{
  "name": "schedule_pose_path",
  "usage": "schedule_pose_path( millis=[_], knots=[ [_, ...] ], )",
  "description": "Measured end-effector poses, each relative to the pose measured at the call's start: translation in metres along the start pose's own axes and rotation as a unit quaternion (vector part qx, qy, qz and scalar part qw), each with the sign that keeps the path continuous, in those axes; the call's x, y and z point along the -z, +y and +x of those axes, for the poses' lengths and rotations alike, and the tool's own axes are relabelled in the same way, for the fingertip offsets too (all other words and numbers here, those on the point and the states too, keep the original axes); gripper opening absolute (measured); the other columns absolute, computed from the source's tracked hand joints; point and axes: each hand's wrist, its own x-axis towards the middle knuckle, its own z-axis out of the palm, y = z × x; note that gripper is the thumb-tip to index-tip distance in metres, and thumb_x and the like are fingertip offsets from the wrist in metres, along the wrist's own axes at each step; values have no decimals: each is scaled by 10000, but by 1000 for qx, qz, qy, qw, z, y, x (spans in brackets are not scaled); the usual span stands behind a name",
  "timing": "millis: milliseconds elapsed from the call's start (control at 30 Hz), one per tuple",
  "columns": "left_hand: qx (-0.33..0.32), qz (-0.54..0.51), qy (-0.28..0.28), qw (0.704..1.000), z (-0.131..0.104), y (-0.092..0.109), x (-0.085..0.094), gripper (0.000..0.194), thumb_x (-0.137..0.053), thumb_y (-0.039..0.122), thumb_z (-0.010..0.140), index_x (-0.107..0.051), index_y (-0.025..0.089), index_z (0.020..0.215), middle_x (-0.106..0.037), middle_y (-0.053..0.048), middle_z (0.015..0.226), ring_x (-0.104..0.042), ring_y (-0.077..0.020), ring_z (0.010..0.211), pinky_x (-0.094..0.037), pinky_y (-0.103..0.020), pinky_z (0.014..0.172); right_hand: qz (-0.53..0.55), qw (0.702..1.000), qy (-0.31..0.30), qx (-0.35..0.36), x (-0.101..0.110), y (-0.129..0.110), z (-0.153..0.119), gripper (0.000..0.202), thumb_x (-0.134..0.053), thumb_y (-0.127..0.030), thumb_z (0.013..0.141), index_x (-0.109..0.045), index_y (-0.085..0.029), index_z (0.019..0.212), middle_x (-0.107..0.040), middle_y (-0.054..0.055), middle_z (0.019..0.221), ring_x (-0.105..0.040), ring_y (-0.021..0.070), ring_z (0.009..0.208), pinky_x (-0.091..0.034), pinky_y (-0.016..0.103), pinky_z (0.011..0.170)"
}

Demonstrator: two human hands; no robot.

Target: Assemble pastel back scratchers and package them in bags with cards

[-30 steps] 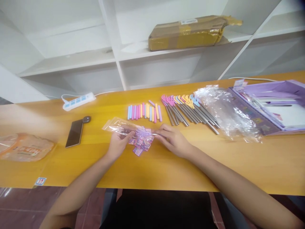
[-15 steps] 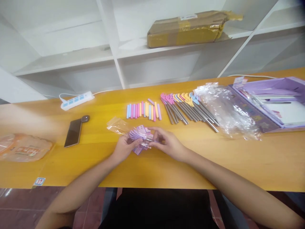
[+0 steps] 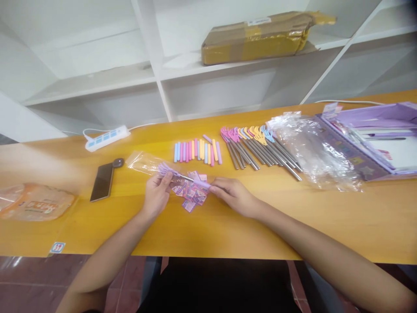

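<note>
Crosswise between the hands [image 3: 156,193], a shiny, purple-clawed metal rod [image 3: 186,178].

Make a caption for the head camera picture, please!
Left hand and right hand hold a purple scratcher over cards.

Readable text: next to nothing. Square sticker with blue border on table [image 3: 228,234] front edge, left side: red number, first digit looks like 3, second unclear. Orange bag [image 3: 39,203], far left: big lettering, too blurred to read. Carton [image 3: 254,48] on shelf: white label [image 3: 258,21], print too small. Cards [image 3: 190,205], purple box [image 3: 369,170]: printed, illegible.
</note>
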Motion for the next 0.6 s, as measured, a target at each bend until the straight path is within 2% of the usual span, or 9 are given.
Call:
schedule_pose_path(
  millis=[133, 300, 433, 500, 600],
  knots=[
    [9, 23, -9, 1000, 0, -5, 5, 478, -975, 598, 754, -813, 165, 874, -823, -72, 843, -802, -229, 767, -702, -408, 811, 10, 1000, 4, 0, -4, -3, -1, 570, -437, -633, 1146, -655, -192, 858, -671, 43, 830, -617, 153, 764, -464, 282, 730],
    [49, 131, -91, 986, -4, -17, 7, 529, -907, 663, 808, -854, 140, 862, -844, -125, 844, -812, -262, 762, -682, -373, 754, 21, 1000, -7, -1, -8, -4, -1, 539, -474, -603, 1145, -679, -189, 866, -663, 31, 802, -615, 147, 760, -457, 271, 733],
    [68, 189, -133, 971, -11, -22, 2, 542, -889, 690, 807, -861, 150, 832, -843, -116, 824, -794, -249, 722, -659, -339, 701, 56, 998, -36, 8, -11, -4, -1, 463, -511, -547, 1145, -737, -187, 962, -738, 49, 936, -679, 159, 868, -491, 279, 818],
    [75, 184, -126, 972, -12, -23, 1, 551, -894, 698, 794, -855, 149, 834, -838, -111, 817, -790, -249, 717, -663, -344, 707, 67, 997, -41, 1, -13, -2, -1, 428, -530, -538, 1139, -748, -191, 1018, -759, 55, 997, -693, 170, 917, -504, 287, 847],
    [74, 148, -88, 982, -10, -24, 5, 549, -897, 680, 805, -849, 144, 909, -838, -106, 847, -796, -251, 731, -672, -350, 704, 76, 997, -23, -25, -12, 0, -2, 397, -592, -561, 1101, -749, -197, 1119, -749, 46, 966, -642, 157, 825, -490, 273, 749]
  ],
)
